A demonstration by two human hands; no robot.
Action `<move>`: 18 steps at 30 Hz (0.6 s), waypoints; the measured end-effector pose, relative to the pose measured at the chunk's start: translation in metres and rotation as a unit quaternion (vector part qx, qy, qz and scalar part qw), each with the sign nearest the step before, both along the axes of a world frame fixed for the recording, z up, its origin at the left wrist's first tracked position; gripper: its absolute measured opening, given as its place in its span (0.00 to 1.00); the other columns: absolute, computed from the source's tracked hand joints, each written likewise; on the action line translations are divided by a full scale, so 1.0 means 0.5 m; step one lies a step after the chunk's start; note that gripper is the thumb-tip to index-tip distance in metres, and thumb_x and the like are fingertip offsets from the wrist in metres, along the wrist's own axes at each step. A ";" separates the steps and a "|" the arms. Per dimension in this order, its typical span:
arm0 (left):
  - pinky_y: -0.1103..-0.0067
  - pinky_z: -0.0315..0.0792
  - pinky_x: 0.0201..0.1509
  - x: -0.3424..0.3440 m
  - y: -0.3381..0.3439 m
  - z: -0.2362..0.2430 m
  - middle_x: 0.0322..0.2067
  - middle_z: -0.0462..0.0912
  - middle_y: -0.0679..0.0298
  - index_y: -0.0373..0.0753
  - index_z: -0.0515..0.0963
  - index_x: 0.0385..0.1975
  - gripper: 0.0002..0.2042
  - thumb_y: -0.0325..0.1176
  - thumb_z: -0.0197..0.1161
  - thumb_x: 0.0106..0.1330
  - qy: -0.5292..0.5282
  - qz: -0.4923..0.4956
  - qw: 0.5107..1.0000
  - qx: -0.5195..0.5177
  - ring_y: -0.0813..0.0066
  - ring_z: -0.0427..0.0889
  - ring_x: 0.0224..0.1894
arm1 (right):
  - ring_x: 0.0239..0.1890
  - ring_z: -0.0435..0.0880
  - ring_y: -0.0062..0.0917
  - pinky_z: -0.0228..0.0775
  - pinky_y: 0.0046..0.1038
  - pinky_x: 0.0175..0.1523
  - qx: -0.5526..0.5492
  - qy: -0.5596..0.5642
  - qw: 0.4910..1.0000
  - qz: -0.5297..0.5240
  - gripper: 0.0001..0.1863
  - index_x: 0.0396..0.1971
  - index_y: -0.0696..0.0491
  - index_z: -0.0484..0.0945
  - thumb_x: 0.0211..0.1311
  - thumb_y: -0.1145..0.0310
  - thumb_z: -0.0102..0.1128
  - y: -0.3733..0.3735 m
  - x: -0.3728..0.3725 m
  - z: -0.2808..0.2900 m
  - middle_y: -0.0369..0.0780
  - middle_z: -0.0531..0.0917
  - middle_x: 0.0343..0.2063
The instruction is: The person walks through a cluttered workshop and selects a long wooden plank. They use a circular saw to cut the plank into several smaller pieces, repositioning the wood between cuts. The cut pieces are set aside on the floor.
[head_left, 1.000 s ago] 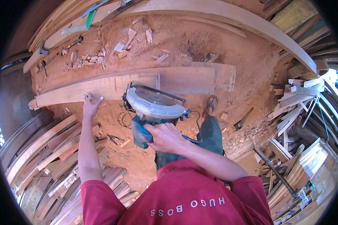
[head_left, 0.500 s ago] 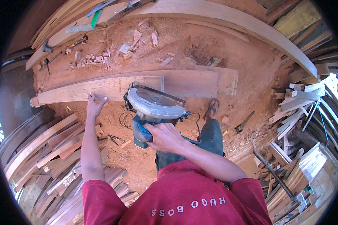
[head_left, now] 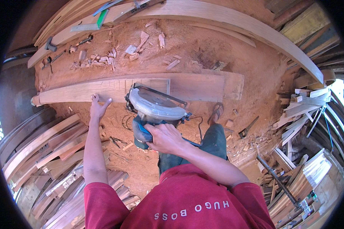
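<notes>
My right hand (head_left: 165, 137) is wrapped round the handle of a blue circular saw (head_left: 156, 107) with a grey blade guard. The saw's base lies against the near edge of a long, slightly curved wooden plank (head_left: 76, 91), close to its right end. Thin lines cross the plank there. My left hand (head_left: 98, 110) touches the plank's near edge left of the saw, its thumb and fingers spread. Under the plank's right end lies a wider, dusty board (head_left: 198, 87). The saw hides part of the plank, and its blade's contact with the wood cannot be made out.
A long curved beam (head_left: 225, 18) arcs across the far side, with a green-and-silver square (head_left: 99, 21) and a hammer (head_left: 49, 45) on it. Wood offcuts (head_left: 103, 59) litter the sawdust. A handsaw (head_left: 249, 127) lies right of my foot (head_left: 216, 113). Stacked timber (head_left: 53, 149) fills the left.
The saw sits slightly farther left along the plank, away from its right end. The whole view has shifted a little. My left hand keeps nearly the same place on the edge.
</notes>
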State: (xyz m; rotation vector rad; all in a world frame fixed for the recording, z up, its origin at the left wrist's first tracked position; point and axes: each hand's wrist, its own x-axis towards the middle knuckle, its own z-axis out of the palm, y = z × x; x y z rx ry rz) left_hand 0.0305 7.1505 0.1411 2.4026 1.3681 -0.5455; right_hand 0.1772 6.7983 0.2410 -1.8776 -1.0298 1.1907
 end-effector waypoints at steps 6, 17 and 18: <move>0.68 0.53 0.73 0.011 -0.004 0.007 0.71 0.48 0.41 0.30 0.53 0.70 0.55 0.65 0.68 0.51 0.007 0.004 1.000 0.001 0.52 0.53 0.73 | 0.34 0.83 0.49 0.74 0.47 0.39 -0.003 0.007 1.000 0.013 0.23 0.47 0.53 0.74 0.52 0.61 0.66 0.018 0.006 0.007 0.50 0.84 0.30; 0.68 0.53 0.74 0.002 0.003 -0.006 0.71 0.49 0.42 0.31 0.54 0.70 0.54 0.65 0.67 0.51 0.019 0.000 1.000 0.006 0.53 0.53 0.73 | 0.33 0.83 0.51 0.74 0.48 0.39 0.018 0.007 1.000 0.002 0.21 0.41 0.56 0.75 0.56 0.55 0.64 0.045 0.002 0.000 0.53 0.83 0.27; 0.68 0.52 0.74 0.002 0.002 -0.009 0.71 0.49 0.43 0.31 0.54 0.69 0.54 0.65 0.67 0.52 0.018 0.000 1.000 0.009 0.54 0.54 0.73 | 0.33 0.83 0.51 0.74 0.48 0.39 0.018 0.010 1.000 0.002 0.21 0.41 0.56 0.75 0.56 0.55 0.64 0.047 0.003 0.001 0.53 0.83 0.27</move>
